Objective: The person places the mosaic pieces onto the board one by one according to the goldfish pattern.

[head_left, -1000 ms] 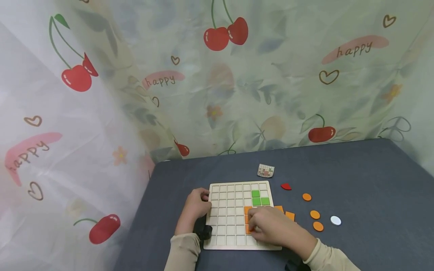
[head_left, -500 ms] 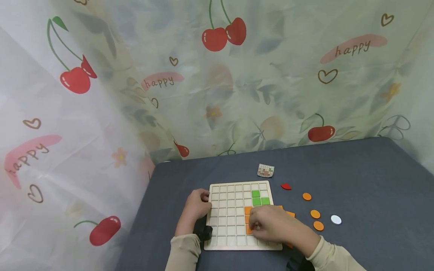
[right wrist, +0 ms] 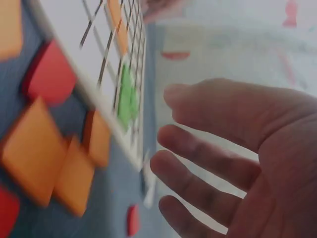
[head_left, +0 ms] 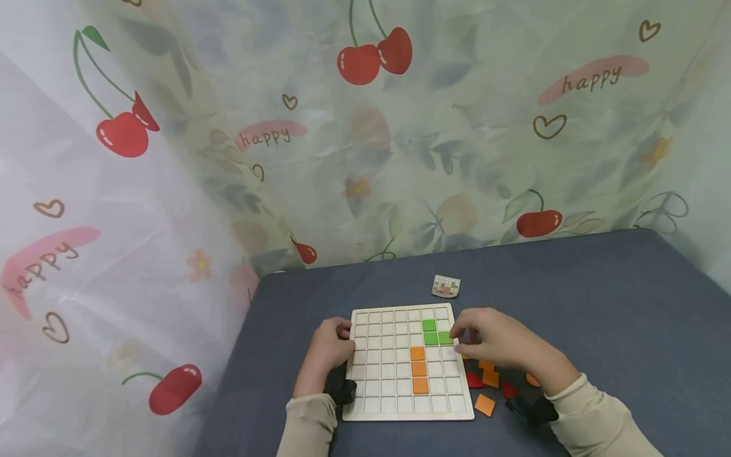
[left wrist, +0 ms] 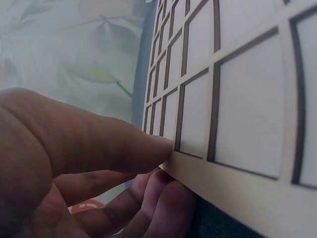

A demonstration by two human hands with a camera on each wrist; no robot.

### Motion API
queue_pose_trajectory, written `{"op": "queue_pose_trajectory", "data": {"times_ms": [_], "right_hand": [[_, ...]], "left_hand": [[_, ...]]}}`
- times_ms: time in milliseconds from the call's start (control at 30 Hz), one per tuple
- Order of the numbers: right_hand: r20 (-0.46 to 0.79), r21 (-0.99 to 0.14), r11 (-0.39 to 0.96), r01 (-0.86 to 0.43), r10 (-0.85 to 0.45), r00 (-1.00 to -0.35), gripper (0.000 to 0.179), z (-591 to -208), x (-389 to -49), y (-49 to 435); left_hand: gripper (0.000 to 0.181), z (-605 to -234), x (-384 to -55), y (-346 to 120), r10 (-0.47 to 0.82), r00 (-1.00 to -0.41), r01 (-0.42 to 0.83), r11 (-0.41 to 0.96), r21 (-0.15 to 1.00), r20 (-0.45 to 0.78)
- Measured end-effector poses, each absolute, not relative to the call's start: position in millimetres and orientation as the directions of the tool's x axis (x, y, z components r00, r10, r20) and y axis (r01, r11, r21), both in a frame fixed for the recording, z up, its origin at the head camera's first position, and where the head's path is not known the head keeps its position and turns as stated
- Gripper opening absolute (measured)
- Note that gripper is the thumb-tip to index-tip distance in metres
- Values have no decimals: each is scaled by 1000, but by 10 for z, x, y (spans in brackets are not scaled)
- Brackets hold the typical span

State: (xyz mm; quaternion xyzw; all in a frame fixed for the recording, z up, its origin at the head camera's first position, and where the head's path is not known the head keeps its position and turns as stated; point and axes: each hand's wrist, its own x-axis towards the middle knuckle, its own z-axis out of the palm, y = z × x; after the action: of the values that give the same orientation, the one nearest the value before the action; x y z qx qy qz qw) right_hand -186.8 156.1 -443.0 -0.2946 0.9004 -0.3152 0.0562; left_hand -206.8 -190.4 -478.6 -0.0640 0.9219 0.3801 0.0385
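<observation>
A pale wooden board point(head_left: 379, 387) with square cells lies on the table. Three green square tiles point(head_left: 430, 337) sit in its upper right cells, and three orange tiles point(head_left: 419, 369) form a column below them. My left hand point(head_left: 332, 346) holds the board's left edge; in the left wrist view the thumb point(left wrist: 143, 148) presses on the rim and the other fingers bend against its side. Over the board's right edge hovers my right hand point(head_left: 497, 336). Its fingers are spread and bent a little, with nothing seen between them in the right wrist view.
Loose orange tiles point(head_left: 485, 405) and red pieces point(head_left: 474, 381) lie right of the board, partly under my right arm. An orange disc point(head_left: 532, 379) peeks out by the wrist. Behind the board is a small printed card point(head_left: 446, 286). A patterned curtain point(head_left: 365, 158) hangs behind the table.
My right hand has left the orange column and moved up and right to the board's right edge, uncovering the three orange tiles and the loose pieces. The left hand stays in place.
</observation>
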Motion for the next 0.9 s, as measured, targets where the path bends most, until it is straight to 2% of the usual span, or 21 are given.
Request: {"op": "queue_pose_trajectory", "data": {"times_ms": [267, 900], "right_hand": [[-47, -717, 599, -358, -553, -832, 20, -4627, -1998, 1782], [-92, -659, 673, -336, -516, -852, 21, -4702, -2006, 1692]], "left_hand": [[47, -4786, -2066, -1916, -84, -990, -142, 701, 698, -117], [48, -4768, -2061, -1920, -80, -989, -147, 688, 710, -127]]}}
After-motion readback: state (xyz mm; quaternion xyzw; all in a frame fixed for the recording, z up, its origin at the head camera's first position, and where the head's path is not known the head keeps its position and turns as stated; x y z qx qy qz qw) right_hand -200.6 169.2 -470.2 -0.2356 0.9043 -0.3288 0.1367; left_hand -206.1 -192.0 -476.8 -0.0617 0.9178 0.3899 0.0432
